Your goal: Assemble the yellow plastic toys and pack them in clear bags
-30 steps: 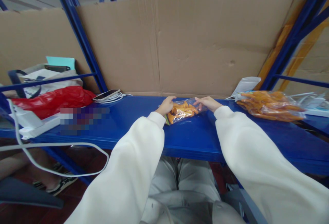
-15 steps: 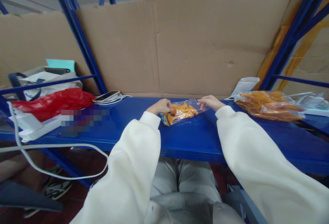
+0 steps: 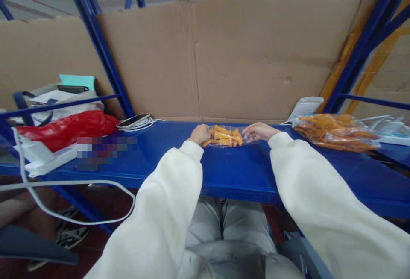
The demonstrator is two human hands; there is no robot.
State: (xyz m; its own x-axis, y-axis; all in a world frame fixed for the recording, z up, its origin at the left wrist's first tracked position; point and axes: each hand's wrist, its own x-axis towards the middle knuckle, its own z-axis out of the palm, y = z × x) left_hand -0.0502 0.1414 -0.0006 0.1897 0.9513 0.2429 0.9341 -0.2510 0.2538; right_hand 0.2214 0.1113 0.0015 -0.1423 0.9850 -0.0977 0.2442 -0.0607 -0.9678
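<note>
- Left hand (image 3: 200, 134), bare: fingers closed on the left end of a small clear plastic bag of orange curved pieces (image 3: 224, 137); it is the hand nearer to the pieces.
- Right hand (image 3: 261, 131), bare: fingers partly curled at the bag's slack right end; whether they pinch the film, I cannot tell.
- Bag: between the hands; long axis running left to right, roughly parallel to the table's front edge.
- Blue smooth-topped table (image 3: 237, 174): bare surface before the bag; a larger clear bag of orange pieces (image 3: 335, 131) to the right, well apart.
- Tall brown cardboard panel (image 3: 243, 57): behind the bag, limiting room at the rear.
</note>
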